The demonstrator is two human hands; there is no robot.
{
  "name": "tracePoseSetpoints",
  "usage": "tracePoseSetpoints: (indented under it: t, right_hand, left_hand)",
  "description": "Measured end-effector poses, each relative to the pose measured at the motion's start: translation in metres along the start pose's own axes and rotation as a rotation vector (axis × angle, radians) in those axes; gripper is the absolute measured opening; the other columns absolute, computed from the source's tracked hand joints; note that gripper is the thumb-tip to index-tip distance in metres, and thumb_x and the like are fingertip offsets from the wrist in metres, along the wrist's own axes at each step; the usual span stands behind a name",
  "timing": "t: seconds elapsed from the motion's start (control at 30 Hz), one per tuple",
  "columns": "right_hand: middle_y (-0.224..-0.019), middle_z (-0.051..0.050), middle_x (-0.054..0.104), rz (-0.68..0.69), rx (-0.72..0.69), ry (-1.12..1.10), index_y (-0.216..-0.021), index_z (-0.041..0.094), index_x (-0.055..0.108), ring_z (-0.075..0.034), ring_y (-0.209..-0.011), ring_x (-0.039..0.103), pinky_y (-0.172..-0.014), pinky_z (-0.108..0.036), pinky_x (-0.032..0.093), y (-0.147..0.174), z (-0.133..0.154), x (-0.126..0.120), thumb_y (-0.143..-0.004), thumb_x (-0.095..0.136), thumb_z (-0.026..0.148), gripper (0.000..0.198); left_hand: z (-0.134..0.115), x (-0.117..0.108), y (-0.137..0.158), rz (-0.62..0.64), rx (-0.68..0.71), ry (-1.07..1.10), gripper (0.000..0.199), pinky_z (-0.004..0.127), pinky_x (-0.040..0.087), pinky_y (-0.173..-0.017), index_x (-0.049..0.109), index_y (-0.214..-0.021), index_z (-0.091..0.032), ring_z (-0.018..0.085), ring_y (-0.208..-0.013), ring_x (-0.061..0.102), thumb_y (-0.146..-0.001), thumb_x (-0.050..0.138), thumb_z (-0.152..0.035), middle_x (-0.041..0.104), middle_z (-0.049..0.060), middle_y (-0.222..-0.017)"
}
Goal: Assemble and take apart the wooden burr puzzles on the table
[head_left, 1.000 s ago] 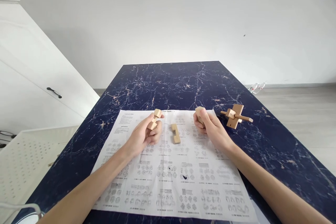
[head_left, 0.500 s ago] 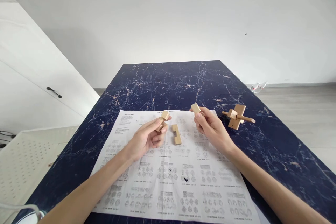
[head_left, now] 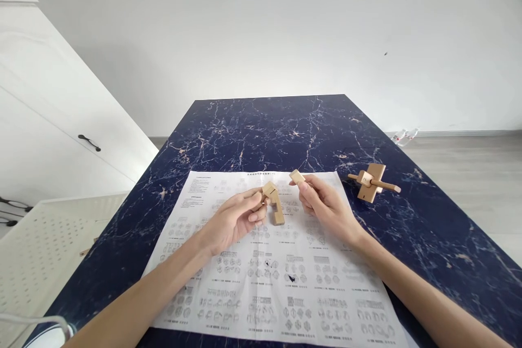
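Currently I have a pale, notched wooden block (head_left: 269, 189) gripped in the left hand (head_left: 240, 215), pinched between thumb and fingers, with its squarish end jutting past the fingertips. From my remote seat I see the right hand (head_left: 324, 204) grasping a small pale wooden block (head_left: 297, 176) between thumb and forefinger, its end poking out toward the left hand. The two held blocks are near each other but apart.

Just beside the left hand's fingertips, on its right, a tan wooden bar with a cut-out notch (head_left: 278, 216) lies partly behind the held block; I cannot tell whether they touch. Beneath both hands spreads a creased white paper sheet printed with small diagrams (head_left: 261, 274). To the right of the right hand sits a crossed brown wooden assembly of plate, block and rod (head_left: 371, 182), on the dark-blue, white-veined bench (head_left: 269, 136).

Well left of the left hand I see a white panelled cabinet (head_left: 61, 81) with a black handle (head_left: 89, 143); far beyond the right hand, clear plastic bottles (head_left: 403, 136).
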State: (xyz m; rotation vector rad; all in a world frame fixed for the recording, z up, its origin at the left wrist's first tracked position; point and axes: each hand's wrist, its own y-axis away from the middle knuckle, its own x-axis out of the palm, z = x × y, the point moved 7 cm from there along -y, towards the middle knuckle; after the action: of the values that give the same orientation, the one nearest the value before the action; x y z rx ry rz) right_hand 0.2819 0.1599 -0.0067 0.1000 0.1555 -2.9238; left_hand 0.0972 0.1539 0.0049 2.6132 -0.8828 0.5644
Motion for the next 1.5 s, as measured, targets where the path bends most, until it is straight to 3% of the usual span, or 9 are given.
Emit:
tracePoseSetpoints:
  t: [0.27,0.4,0.53,0.7,0.83,0.93,1.1,1.27,1.5]
  right_hand:
    - [-0.071,0.006,0.037,-0.023,0.02,0.026,-0.101,0.024,0.058,-0.014,-0.059,0.033,-0.055,-0.032,0.027,0.0,-0.003,-0.005,-0.107,0.052,0.065,0.042]
    - [-0.07,0.006,0.038,-0.021,0.024,0.024,-0.102,0.024,0.058,-0.014,-0.059,0.034,-0.055,-0.032,0.028,-0.001,-0.006,-0.006,-0.108,0.051,0.065,0.042]
    - [-0.069,0.005,0.039,-0.019,0.037,0.05,-0.099,0.024,0.058,-0.014,-0.059,0.034,-0.054,-0.032,0.027,-0.001,-0.006,-0.005,-0.107,0.052,0.067,0.044]
    - [-0.069,0.005,0.04,-0.014,0.043,0.09,-0.099,0.024,0.06,-0.014,-0.058,0.034,-0.054,-0.032,0.027,0.0,-0.002,-0.001,-0.106,0.051,0.068,0.046]
    - [-0.069,0.004,0.042,-0.018,0.045,0.081,-0.099,0.024,0.061,-0.014,-0.058,0.035,-0.053,-0.032,0.027,0.0,-0.002,-0.001,-0.106,0.051,0.067,0.045]
    - [-0.069,0.004,0.042,-0.025,0.051,0.066,-0.1,0.024,0.062,-0.014,-0.058,0.036,-0.052,-0.032,0.029,0.0,-0.005,-0.002,-0.105,0.052,0.068,0.046]
    - [-0.069,0.006,0.038,-0.01,0.066,0.038,-0.11,0.023,0.062,-0.014,-0.058,0.034,-0.052,-0.031,0.027,0.0,-0.005,-0.002,-0.106,0.053,0.067,0.045]
    - [-0.073,0.006,0.038,0.066,0.076,-0.036,-0.117,0.025,0.058,-0.014,-0.06,0.034,-0.054,-0.031,0.03,0.002,0.006,0.005,-0.109,0.05,0.061,0.038]
    - [-0.097,-0.004,0.066,0.179,0.015,-0.097,-0.117,0.026,0.056,-0.016,-0.069,0.051,-0.059,-0.031,0.043,0.005,0.008,0.019,-0.11,0.05,0.056,0.032]
  left_hand:
    - [-0.001,0.001,0.002,-0.061,0.03,-0.095,0.024,0.028,0.036,-0.063,0.062,-0.11,-0.019,0.01,-0.062,0.039,-0.109,0.058,-0.043,0.058,0.002,-0.09]
    - [-0.006,-0.011,0.001,-0.16,0.107,-0.109,0.036,0.027,0.032,-0.061,0.056,-0.085,-0.019,0.009,-0.059,0.031,-0.104,0.067,-0.047,0.048,-0.004,-0.076]
    - [-0.009,-0.021,0.001,-0.221,0.152,-0.157,0.041,0.027,0.031,-0.06,0.066,-0.09,-0.017,0.01,-0.06,0.03,-0.093,0.079,-0.055,0.034,-0.008,-0.065]
    - [-0.008,-0.021,0.004,-0.251,0.109,-0.133,0.046,0.023,0.03,-0.052,0.063,-0.083,-0.016,0.006,-0.057,0.035,-0.094,0.075,-0.06,0.059,0.001,-0.088]
    - [-0.004,-0.016,0.002,-0.176,0.021,-0.095,0.038,0.022,0.02,-0.04,0.061,-0.1,-0.019,0.003,-0.043,0.035,-0.104,0.062,-0.057,0.069,0.003,-0.092]
    - [-0.003,-0.016,0.001,-0.155,-0.011,-0.048,0.036,0.021,0.025,-0.041,0.062,-0.114,-0.019,0.005,-0.044,0.035,-0.106,0.058,-0.054,0.062,-0.001,-0.079]
    - [0.0,-0.016,0.003,-0.188,-0.059,-0.012,0.035,0.022,0.03,-0.046,0.061,-0.132,-0.019,0.006,-0.054,0.035,-0.104,0.064,-0.04,0.054,-0.001,-0.09]
    - [0.001,-0.007,0.003,-0.112,-0.056,-0.12,0.025,0.023,0.029,-0.047,0.063,-0.121,-0.018,0.005,-0.055,0.035,-0.106,0.063,-0.039,0.054,0.001,-0.092]
    - [0.003,-0.003,0.002,-0.059,-0.049,-0.129,0.028,0.024,0.035,-0.05,0.055,-0.129,-0.022,0.007,-0.055,0.041,-0.108,0.059,-0.041,0.06,0.002,-0.097]
